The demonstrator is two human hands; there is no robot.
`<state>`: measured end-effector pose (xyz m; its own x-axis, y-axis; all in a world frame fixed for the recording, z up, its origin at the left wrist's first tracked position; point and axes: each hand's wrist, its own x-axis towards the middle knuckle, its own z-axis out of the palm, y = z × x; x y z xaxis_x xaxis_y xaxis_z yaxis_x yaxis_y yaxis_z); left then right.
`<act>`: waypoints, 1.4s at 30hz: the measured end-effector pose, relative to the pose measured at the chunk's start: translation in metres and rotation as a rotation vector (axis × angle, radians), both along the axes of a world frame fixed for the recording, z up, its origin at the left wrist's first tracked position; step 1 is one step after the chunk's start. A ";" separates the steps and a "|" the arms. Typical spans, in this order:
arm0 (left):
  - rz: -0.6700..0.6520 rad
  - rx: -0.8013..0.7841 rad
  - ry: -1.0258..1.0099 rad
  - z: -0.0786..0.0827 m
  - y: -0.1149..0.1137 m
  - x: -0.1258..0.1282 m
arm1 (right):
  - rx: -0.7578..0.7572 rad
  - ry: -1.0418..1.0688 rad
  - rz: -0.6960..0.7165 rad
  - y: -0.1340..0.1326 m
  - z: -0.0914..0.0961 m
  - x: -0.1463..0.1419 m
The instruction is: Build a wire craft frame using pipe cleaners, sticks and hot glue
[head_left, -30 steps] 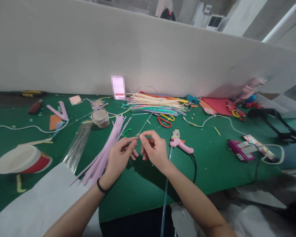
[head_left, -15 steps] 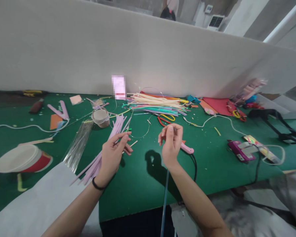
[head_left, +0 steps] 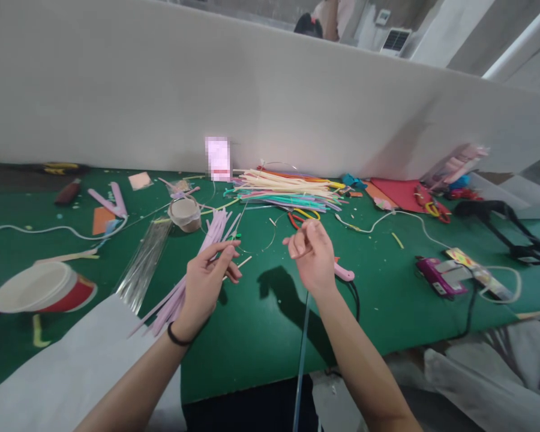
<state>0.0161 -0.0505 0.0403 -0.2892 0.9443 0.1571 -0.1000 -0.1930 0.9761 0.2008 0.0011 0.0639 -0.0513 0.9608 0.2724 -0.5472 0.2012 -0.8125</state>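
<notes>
My left hand point(head_left: 210, 277) hovers over the lavender pipe cleaners point(head_left: 216, 231), its thumb pressed toward the index finger and the other fingers loosely bent. Whatever sits in that pinch is too fine to make out; a thin wire-like line rises near the fingertips. My right hand point(head_left: 314, 255) is raised to the right, thumb and fingers closed together, with anything in them hidden. Below its wrist runs a long translucent bluish strip point(head_left: 302, 354), reaching past the table edge. Behind it lie red-and-yellow-handled scissors or pliers point(head_left: 296, 219) and a pink-handled tool point(head_left: 343, 271) with a black cord.
Bundled coloured pipe cleaners point(head_left: 292, 186) lie at the back. To the left are a lidded cup point(head_left: 184, 214), clear-wrapped silvery strips point(head_left: 144, 264) and a paper bowl point(head_left: 45, 288). At right stand a purple device point(head_left: 438, 276) and cables. A pale partition point(head_left: 270, 96) rises behind.
My right hand has turned and shifted slightly, its fingers now curled toward the left; its shadow has moved too. My left hand stays almost where it was.
</notes>
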 end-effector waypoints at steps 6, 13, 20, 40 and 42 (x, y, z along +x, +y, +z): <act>-0.014 0.007 0.016 0.001 -0.001 0.001 | 0.026 -0.312 -0.046 -0.004 -0.009 -0.009; 0.000 -0.007 0.025 0.003 -0.002 0.002 | 0.019 -0.539 -0.063 -0.002 -0.009 -0.009; -0.006 -0.019 0.031 0.004 -0.002 0.002 | -0.007 -0.586 -0.105 0.000 -0.015 -0.008; 0.027 -0.027 0.014 0.005 0.000 0.000 | 0.265 -0.691 -0.440 -0.002 -0.010 -0.003; 0.024 -0.024 0.031 0.006 0.000 0.000 | 0.346 -0.838 -0.561 -0.007 -0.009 -0.006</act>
<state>0.0166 -0.0508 0.0464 -0.3074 0.9407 0.1436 -0.0653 -0.1714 0.9830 0.1951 -0.0055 0.0546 0.0766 0.7828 0.6176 0.4026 0.5424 -0.7374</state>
